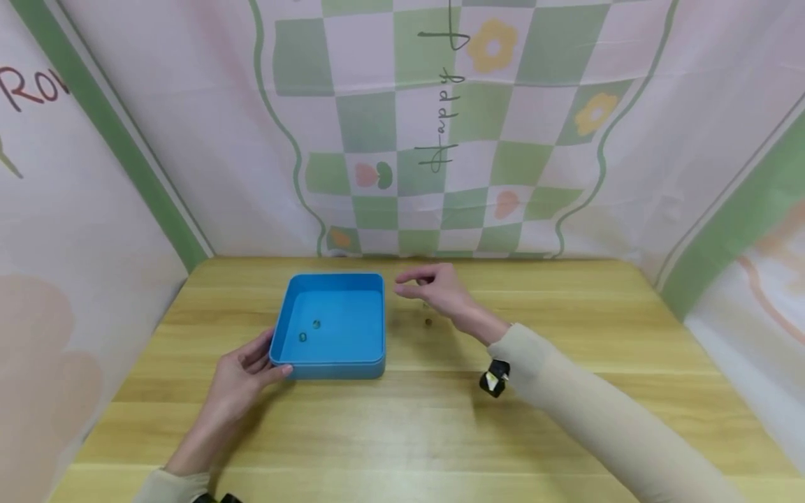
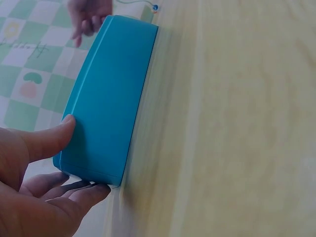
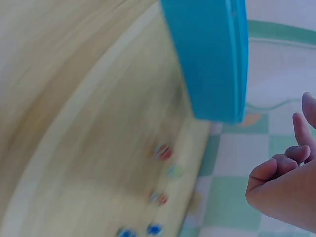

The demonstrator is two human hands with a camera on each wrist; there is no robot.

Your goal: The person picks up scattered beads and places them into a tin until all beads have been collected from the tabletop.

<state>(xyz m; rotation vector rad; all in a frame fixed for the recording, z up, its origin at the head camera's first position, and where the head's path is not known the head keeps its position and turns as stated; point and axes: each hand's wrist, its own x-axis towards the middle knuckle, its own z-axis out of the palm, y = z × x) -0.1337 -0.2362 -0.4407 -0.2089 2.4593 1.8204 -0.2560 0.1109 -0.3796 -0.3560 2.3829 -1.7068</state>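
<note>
A shallow blue square box [image 1: 352, 372] rests on the wooden table, with two small glass marbles [image 1: 302, 337] on its floor. My left hand [image 1: 237, 377] grips the box's near left corner, thumb on the front wall and fingers along the left side; the left wrist view shows this hold on the blue box [image 2: 103, 98]. Just right of the box's far right corner, my right hand [image 1: 443, 290] hovers with thumb and index finger close together. Whether a marble lies between them cannot be made out. Beneath that hand is a marble [image 1: 428, 321] on the table.
In the right wrist view, several marbles lie on the table beside the box, among them a red one [image 3: 163, 151] and a blue one [image 3: 154, 229]. A printed cloth [image 1: 365, 126] hangs behind the wooden table [image 1: 390, 440].
</note>
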